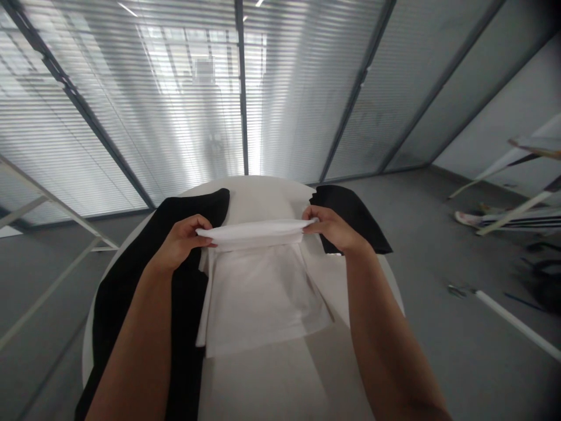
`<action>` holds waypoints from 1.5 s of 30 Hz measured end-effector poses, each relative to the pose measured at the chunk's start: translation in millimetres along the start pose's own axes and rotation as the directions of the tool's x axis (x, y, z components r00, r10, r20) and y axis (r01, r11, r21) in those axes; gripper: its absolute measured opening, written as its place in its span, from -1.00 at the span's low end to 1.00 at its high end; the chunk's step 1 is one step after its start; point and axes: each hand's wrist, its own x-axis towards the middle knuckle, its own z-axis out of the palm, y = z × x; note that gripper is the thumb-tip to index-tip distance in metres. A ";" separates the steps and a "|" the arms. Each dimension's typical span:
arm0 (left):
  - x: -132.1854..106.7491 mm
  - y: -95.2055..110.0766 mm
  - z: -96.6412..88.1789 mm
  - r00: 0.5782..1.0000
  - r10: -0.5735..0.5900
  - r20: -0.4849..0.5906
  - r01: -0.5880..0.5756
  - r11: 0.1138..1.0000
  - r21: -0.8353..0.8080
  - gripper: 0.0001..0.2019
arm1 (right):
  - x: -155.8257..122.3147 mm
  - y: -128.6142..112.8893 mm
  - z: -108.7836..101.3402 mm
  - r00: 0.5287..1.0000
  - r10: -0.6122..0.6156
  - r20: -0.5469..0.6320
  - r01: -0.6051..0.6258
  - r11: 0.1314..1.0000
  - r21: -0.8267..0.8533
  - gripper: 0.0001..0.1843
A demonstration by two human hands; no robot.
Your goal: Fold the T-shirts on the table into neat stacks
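L hand (182, 242), R hand (333, 228) pinch white cloth edge (256, 231), black cloth (188, 333) beside.

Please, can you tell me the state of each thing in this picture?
White garment, partly folded, on the round white table.
Left hand, pinching its raised fold.
Right hand, pinching that fold's other end.
Black garment, spread flat on both sides.
Window blinds, lowered and closed.

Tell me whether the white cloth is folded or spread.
Partly folded. The white cloth has a doubled band lifted between the left hand and right hand, while the rest lies flat on the table.
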 end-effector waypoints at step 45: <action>-45.0 35.0 22.2 0.629 -0.538 0.561 0.059 0.753 0.656 -0.76 | -53.6 -9.5 4.2 0.753 0.161 0.638 -0.129 0.987 -0.097 -0.76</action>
